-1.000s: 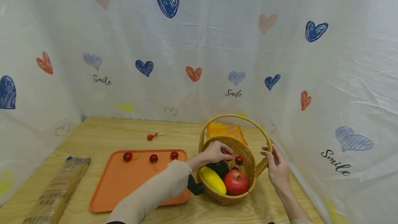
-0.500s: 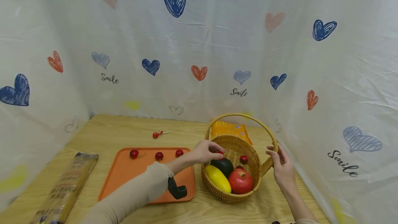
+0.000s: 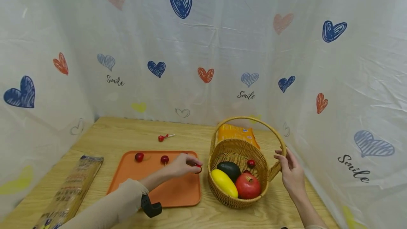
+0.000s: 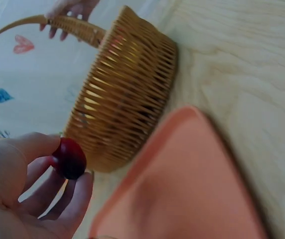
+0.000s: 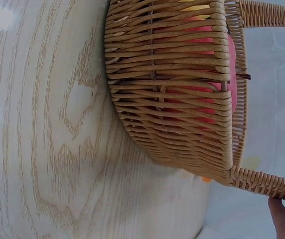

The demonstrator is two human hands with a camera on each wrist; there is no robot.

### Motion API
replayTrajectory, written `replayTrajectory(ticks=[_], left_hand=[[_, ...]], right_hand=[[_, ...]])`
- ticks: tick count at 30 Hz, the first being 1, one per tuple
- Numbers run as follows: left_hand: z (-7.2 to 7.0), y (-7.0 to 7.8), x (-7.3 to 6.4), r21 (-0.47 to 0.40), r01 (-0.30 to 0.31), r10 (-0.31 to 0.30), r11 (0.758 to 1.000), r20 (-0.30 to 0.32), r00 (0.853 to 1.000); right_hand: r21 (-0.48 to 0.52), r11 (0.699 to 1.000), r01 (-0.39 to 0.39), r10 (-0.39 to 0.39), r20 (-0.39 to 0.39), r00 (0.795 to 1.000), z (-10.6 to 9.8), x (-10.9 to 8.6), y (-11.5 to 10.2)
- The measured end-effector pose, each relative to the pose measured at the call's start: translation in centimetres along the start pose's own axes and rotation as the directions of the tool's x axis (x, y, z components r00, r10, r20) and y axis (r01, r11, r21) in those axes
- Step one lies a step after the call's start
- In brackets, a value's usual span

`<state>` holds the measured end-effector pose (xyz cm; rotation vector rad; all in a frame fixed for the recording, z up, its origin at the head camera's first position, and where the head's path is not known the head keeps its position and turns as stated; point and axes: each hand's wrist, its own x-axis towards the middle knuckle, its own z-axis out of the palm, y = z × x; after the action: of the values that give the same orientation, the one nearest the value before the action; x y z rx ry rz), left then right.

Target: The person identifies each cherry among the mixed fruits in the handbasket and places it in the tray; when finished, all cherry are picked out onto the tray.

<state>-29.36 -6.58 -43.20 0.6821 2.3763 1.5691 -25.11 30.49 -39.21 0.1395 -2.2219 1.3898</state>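
My left hand [image 3: 182, 165] is above the right edge of the orange tray [image 3: 178, 199], pinching a dark red cherry [image 4: 70, 159] between thumb and fingertips. Two cherries show on the tray, a left one [image 3: 139, 157] and a middle one [image 3: 164, 159]; a third is mostly behind the hand. With its fingers round the handle's right side, my right hand [image 3: 293, 177] holds the wicker basket [image 3: 230, 202]. Inside lie a dark green avocado [image 3: 229, 170], a smooth yellow fruit [image 3: 224, 183], a pomegranate [image 3: 248, 187] and a small cherry [image 3: 251, 163]. Another red bit peeks out behind the pomegranate.
An orange packet [image 3: 235, 132] lies behind the basket. Beyond the tray is a small red lollipop-like item [image 3: 161, 138] with a white stick. A long clear-wrapped package [image 3: 71, 188] lies at the left of the wooden table. Heart-printed curtains [image 3: 219, 45] enclose the table.
My left hand has moved left, out of the basket and over the tray's edge, with the cherry in its fingers. The right hand stays on the handle. The head view has shifted slightly.
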Motion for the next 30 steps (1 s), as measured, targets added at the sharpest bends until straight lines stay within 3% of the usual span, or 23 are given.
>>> replayTrajectory(ticks=[9,15,18,22,26,30], left_hand=[[-0.4,-3.4,-2.7,0.082,-0.004,0.004,0.997,0.001,1.0],[-0.3,-3.6,-3.4,0.121,0.02,-0.024,0.992,0.032,0.999],[-0.5,-3.4,-4.8,0.117,0.065,-0.067,0.991,0.02,0.998],[-1.4,-1.7,-4.4,0.156,0.047,-0.044,0.987,-0.021,0.999],[-2.1,1.7,-1.8,0.183,-0.008,0.017,0.983,-0.049,0.999],[-1.7,5.2,0.6,0.176,-0.028,0.032,0.984,-0.017,0.999]], right_hand=[[0.002,1.0,0.003,-0.003,-0.003,1.0,0.2,-0.1,0.0],[-0.02,1.0,-0.002,0.002,-0.002,1.0,0.1,0.1,0.0],[-0.014,1.0,-0.003,0.003,0.039,0.999,0.9,0.4,-0.3],[-0.037,0.999,-0.016,0.019,0.068,0.998,0.8,0.8,-0.9],[-0.096,0.994,-0.048,0.053,0.054,0.997,-0.4,0.9,-1.3],[-0.108,0.99,-0.086,0.092,0.048,0.995,-1.3,0.7,-1.5]])
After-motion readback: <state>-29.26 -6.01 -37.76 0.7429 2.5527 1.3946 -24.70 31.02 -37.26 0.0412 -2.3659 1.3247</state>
